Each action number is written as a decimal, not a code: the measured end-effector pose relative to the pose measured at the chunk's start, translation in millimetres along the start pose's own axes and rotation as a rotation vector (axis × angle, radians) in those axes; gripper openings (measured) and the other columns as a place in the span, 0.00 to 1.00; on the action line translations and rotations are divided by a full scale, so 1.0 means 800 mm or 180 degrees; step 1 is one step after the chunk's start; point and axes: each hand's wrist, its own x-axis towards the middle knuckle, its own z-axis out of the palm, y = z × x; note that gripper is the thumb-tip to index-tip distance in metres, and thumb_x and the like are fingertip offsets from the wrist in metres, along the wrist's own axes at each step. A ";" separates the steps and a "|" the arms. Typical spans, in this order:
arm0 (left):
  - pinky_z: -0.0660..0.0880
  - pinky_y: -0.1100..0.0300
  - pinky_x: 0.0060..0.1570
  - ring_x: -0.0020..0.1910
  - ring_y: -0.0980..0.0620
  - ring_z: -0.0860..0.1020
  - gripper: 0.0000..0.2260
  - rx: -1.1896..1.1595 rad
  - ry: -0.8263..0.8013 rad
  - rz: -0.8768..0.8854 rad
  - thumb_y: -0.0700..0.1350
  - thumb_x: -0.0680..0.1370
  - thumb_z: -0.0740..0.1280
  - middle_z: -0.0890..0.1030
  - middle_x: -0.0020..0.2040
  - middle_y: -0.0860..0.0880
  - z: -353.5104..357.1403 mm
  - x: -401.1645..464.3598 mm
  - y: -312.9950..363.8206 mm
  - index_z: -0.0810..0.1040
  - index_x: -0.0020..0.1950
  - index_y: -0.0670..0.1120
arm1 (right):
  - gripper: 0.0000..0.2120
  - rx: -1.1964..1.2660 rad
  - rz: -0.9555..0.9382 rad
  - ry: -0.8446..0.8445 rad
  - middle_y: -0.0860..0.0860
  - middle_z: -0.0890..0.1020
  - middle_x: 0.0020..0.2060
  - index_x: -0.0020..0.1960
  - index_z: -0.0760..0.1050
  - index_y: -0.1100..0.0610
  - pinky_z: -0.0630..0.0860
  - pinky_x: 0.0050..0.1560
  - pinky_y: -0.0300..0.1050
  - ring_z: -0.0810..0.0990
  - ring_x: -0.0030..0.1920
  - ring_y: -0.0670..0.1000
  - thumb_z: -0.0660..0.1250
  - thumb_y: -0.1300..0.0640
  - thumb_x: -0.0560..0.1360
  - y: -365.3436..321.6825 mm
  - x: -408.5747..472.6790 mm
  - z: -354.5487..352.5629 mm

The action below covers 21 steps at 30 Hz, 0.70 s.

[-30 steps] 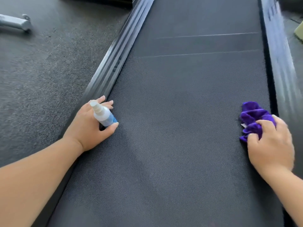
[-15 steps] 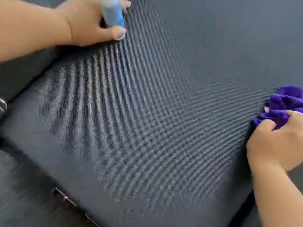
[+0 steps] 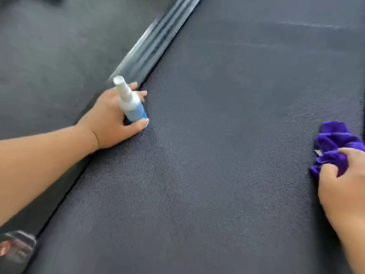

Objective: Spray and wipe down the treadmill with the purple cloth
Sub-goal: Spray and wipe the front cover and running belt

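The dark woven treadmill belt (image 3: 227, 155) fills most of the view. My left hand (image 3: 112, 119) grips a small white and blue spray bottle (image 3: 131, 103) at the belt's left edge, its base down on the belt and its nozzle tilted up to the left. At the belt's right edge my right hand (image 3: 343, 186) holds a bunched purple cloth (image 3: 333, 143), which rests on the belt.
A ribbed black side rail (image 3: 156, 44) runs along the belt's left edge. Grey carpet floor (image 3: 49, 56) lies left of it. A blurred shiny end piece (image 3: 15, 248) sits at the bottom left corner.
The view swung down toward the belt's near end and back up again. Both hands stay near the same belt edges, still holding the bottle and the cloth.
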 end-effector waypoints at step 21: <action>0.63 0.45 0.77 0.73 0.58 0.68 0.29 -0.0259 0.0155 0.0083 0.65 0.74 0.65 0.75 0.66 0.60 -0.003 -0.005 -0.002 0.79 0.69 0.50 | 0.15 0.0009 -0.1404 -0.0996 0.56 0.57 0.84 0.67 0.72 0.47 0.43 0.72 0.82 0.54 0.82 0.68 0.61 0.46 0.82 -0.430 -0.203 0.074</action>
